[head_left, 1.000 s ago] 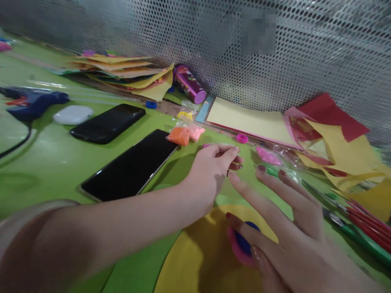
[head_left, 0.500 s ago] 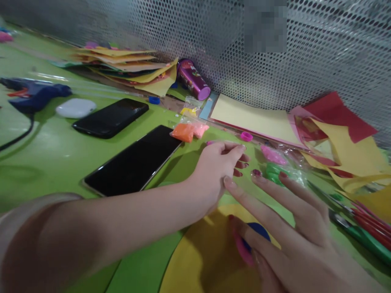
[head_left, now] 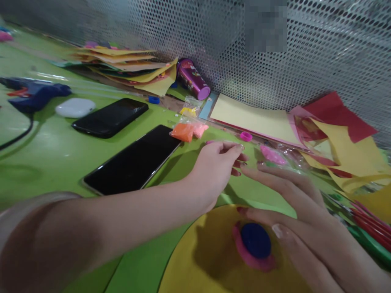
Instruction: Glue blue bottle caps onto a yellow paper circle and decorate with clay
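My left hand (head_left: 215, 169) reaches across the green table, its thumb and index finger pinched together; whatever they hold, if anything, I cannot make out. To its right, my right hand (head_left: 305, 215) is open, fingers spread, over the edge of a large yellow disc (head_left: 186, 260). On that disc sits a dark blue round piece (head_left: 255, 241). A pink strip, apparently modelling clay (head_left: 249, 256), curves along its left and lower side. The right index fingertip is close to the left fingers; whether they touch is unclear.
Left of my arm lie two black phones (head_left: 134, 160), a white case (head_left: 75, 108) and a blue glue gun (head_left: 36, 95). Bags of orange clay (head_left: 182, 132) and pink clay (head_left: 273, 155) lie beyond my hands. Paper sheets (head_left: 250, 118) and a purple cup (head_left: 194, 79) rest by the perforated panel.
My right hand has shifted off the blue piece and pink strip, leaving both in plain sight. Its fingers now cover the green bag. My left hand has barely moved.
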`<state>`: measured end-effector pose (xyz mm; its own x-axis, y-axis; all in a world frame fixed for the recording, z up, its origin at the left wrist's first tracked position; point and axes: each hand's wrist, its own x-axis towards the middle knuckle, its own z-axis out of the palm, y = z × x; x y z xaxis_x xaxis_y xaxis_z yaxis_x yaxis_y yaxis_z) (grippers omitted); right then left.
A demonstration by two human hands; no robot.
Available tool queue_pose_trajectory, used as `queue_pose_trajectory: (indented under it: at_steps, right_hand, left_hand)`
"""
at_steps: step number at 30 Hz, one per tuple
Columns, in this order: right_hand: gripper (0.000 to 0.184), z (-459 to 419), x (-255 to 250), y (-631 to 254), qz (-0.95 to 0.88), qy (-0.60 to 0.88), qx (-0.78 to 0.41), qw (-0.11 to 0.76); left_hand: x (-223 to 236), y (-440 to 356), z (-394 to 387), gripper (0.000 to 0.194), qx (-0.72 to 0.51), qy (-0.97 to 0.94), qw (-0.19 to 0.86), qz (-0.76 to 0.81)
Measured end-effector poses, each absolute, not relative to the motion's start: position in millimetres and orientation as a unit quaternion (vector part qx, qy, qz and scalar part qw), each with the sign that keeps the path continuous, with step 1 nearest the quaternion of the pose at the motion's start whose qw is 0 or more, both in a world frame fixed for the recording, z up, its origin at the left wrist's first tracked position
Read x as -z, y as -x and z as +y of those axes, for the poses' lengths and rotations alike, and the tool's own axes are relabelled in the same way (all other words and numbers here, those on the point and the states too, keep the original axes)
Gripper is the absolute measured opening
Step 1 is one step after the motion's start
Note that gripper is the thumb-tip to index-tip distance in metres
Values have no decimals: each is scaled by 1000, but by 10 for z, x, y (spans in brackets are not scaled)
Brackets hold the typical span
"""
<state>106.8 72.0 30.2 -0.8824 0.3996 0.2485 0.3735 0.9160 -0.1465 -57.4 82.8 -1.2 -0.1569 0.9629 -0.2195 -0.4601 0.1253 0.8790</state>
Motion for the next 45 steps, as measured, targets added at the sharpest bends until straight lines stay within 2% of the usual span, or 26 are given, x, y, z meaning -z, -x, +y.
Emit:
queue_pose_trajectory:
  at_steps: [2, 6, 9, 21, 28, 45]
  right_hand:
    - [21, 770, -304, -1091, -957, 234, -91, 144]
    - [35, 845, -284, -1087, -915, 302, -228, 138]
    - [36, 846, -245, -1052, -904, 302, -275, 127]
    - [33, 826, -171, -989, -898, 290, -308, 126]
    - [37, 817, -154, -1011, -888, 296, -323, 139]
    - [31, 846, -111, -1058, -894, 236, -357, 131]
  left_hand:
    - [17, 572, 827, 11, -603, -270, 588, 467]
    - [4, 572, 830, 11, -599, -261, 592, 472]
    - [-4, 572, 836, 12, -598, -264, 590, 474]
    - [6, 563, 837, 14, -598, -268, 587, 475]
    - [11, 561, 833, 12, -597, -276, 588, 471]
    - [33, 569, 855, 11, -590, -281, 589, 474]
